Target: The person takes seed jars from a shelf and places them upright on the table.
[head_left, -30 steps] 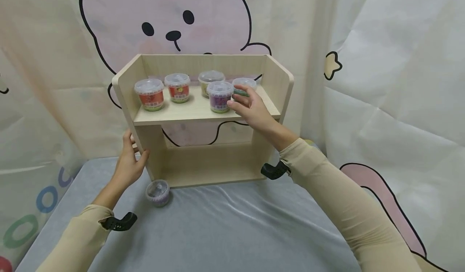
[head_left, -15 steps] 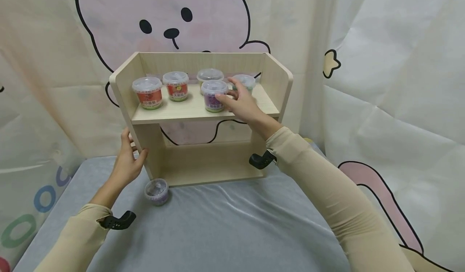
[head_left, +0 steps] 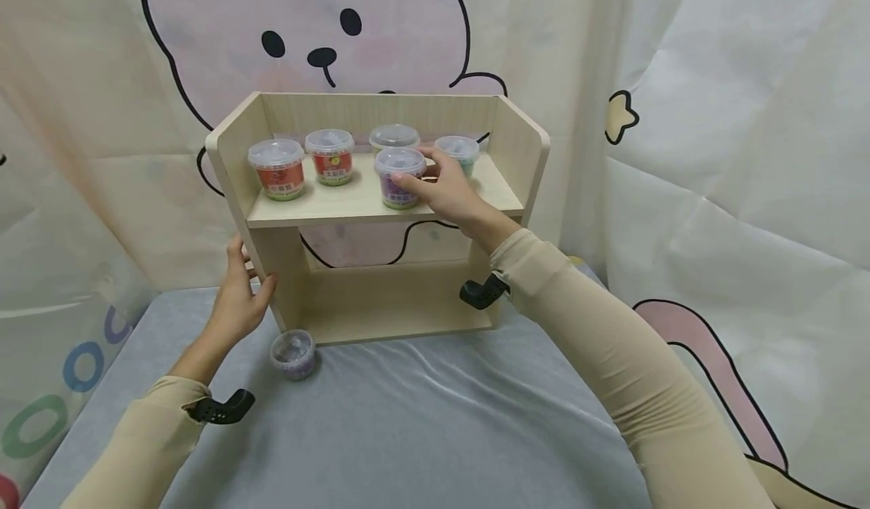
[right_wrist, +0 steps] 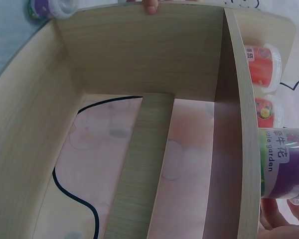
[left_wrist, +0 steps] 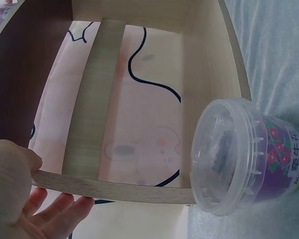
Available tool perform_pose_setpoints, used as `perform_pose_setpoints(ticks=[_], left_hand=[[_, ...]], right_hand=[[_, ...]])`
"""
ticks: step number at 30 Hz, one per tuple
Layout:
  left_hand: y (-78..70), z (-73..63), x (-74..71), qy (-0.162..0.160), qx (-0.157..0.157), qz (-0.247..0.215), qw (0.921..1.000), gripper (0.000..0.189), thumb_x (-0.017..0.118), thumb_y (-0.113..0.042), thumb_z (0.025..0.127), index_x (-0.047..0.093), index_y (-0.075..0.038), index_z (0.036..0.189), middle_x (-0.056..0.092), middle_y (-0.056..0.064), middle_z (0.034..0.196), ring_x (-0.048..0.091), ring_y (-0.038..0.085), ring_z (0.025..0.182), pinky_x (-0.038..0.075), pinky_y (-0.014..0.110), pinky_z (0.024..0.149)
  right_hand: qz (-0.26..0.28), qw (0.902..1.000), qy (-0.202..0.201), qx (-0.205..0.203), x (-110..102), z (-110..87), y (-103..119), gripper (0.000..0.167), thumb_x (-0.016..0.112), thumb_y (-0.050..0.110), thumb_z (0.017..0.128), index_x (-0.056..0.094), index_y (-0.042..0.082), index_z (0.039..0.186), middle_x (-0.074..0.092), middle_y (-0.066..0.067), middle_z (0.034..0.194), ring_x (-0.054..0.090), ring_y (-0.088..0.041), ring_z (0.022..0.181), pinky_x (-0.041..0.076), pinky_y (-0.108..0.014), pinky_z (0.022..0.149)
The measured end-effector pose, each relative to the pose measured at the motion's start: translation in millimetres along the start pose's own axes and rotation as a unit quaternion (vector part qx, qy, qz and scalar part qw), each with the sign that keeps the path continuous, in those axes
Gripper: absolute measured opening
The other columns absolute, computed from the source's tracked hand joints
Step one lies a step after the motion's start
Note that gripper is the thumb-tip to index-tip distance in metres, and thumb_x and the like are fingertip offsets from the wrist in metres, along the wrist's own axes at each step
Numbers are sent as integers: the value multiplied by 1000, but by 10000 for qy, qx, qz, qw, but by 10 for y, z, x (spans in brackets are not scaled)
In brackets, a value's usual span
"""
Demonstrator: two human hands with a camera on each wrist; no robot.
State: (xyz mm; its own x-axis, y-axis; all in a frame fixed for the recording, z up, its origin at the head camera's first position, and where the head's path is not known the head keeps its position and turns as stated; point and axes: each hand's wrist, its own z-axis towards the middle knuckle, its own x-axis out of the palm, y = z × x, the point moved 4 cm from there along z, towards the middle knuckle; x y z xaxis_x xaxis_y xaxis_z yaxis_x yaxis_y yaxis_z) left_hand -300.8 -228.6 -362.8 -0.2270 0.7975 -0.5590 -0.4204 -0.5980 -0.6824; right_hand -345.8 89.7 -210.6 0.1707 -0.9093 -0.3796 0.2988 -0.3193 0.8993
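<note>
In the head view, my left hand (head_left: 238, 305) grips the left side panel of a small two-tier wooden shelf (head_left: 353, 211), thumb inside and fingers outside. My right hand (head_left: 451, 192) holds a purple-labelled lidded plastic cup (head_left: 390, 189) by its right side on the upper tier, thumb in front. The right wrist view shows that purple cup (right_wrist: 286, 164) with fingertips (right_wrist: 271, 214) against it. Around it stand two red-labelled cups (head_left: 282, 180), a yellowish cup (head_left: 394, 136) behind and a green-blue cup (head_left: 458, 147), partly hidden by the hand.
Another purple-labelled cup (head_left: 294, 356) stands on the grey-blue cloth (head_left: 408, 433) by the shelf's front left corner. The left wrist view shows its clear lid (left_wrist: 222, 157) close by. A printed curtain (head_left: 544, 41) hangs behind the shelf.
My right hand has moved left and closed its thumb and fingers about the purple cup, which has shifted slightly left. My left hand keeps its grip on the shelf panel.
</note>
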Motion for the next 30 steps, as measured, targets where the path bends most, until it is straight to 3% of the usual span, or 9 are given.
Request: perform_pose_setpoints(ticks=[5, 17, 30], left_hand=[[16, 1, 3, -104, 139, 79, 9998, 82, 55, 3, 97, 5, -19, 158, 42, 38, 141, 55, 64, 117, 51, 73, 89], [41, 11, 31, -153, 214, -87, 9996, 84, 54, 6, 96, 5, -19, 159, 37, 38, 144, 55, 63, 116, 50, 74, 89], [51, 9, 23, -251, 159, -34, 9996, 84, 54, 7, 95, 6, -18, 159, 40, 38, 141, 55, 62, 116, 50, 73, 91]], right_hand=[[124, 9999, -45, -49, 9, -59, 8, 61, 69, 26, 96, 44, 13, 149, 52, -10, 142, 54, -24, 127, 50, -37, 105], [332, 9988, 57, -350, 39, -294, 143, 59, 68, 22, 96, 44, 14, 149, 56, -14, 140, 60, -27, 126, 53, -42, 107], [449, 9914, 608, -1066, 286, -576, 159, 57, 67, 4, 93, 45, 3, 145, 62, -22, 130, 68, -30, 111, 58, -32, 94]])
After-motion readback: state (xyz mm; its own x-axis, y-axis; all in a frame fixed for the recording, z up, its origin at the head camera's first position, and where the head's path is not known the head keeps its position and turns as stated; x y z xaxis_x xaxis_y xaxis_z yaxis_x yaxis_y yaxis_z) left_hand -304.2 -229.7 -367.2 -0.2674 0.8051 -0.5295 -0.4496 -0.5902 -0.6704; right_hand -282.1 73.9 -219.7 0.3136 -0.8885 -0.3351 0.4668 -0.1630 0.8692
